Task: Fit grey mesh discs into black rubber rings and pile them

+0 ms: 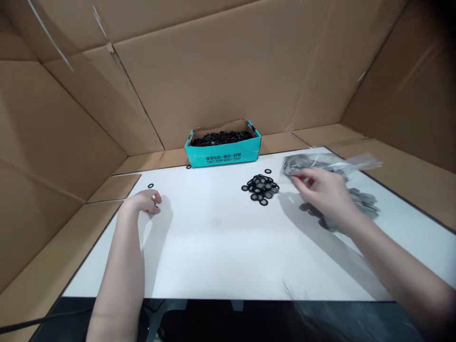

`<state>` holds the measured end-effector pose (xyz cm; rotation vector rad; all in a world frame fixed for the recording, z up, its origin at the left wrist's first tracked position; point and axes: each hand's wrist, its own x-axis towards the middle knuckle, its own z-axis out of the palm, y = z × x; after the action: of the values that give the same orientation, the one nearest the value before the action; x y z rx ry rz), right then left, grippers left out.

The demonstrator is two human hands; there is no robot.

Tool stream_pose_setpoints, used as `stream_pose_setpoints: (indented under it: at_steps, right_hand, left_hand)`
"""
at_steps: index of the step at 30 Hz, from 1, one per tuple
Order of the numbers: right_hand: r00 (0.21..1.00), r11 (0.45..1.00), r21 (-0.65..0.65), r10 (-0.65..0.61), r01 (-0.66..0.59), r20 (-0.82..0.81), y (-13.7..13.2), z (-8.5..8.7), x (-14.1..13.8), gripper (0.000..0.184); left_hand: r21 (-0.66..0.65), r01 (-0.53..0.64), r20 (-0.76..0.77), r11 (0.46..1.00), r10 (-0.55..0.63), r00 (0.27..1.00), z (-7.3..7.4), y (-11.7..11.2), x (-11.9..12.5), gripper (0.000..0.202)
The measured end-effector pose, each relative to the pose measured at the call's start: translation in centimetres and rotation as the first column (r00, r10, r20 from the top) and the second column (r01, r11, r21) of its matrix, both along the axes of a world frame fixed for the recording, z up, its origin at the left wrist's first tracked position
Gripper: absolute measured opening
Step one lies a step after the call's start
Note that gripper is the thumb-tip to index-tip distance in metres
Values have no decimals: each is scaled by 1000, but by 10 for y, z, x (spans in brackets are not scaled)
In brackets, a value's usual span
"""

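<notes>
Black rings (261, 186) lie heaped just left of your right hand (322, 190), well right of your left hand (145, 200). Both curl inward; can't tell whether either holds anything.

- A left hand (145, 202), bare, with slim fingers and a narrow, bare wrist
- A smooth, rounded left forearm (124, 266), uncovered, widening away from the wrist, with a faint crease running across it near the lower edge of the view
- A right hand (326, 190), also bare and slim-fingered, its finer details softened by blur
- A long, tapering right forearm (388, 247), uncovered, its thicker end blurred and shaded in the lower right corner
- Fingernails on both hands too small and soft to make out
</notes>
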<state>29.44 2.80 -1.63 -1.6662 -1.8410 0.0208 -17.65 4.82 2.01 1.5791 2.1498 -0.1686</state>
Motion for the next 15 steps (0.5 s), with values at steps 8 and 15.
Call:
stream_pose_setpoints:
  at_steps: [8,15]
  right_hand:
    - [957,961,-113,-231,253,173,-20,-9,69,25]
    - [911,948,-188,-174,258,374,-8,-28,72,32]
  left_hand:
    - [35,27,31,999,-28,999,-1,4,0,26]
    - [143,157,105,977,-172,979,-4,8,18,20]
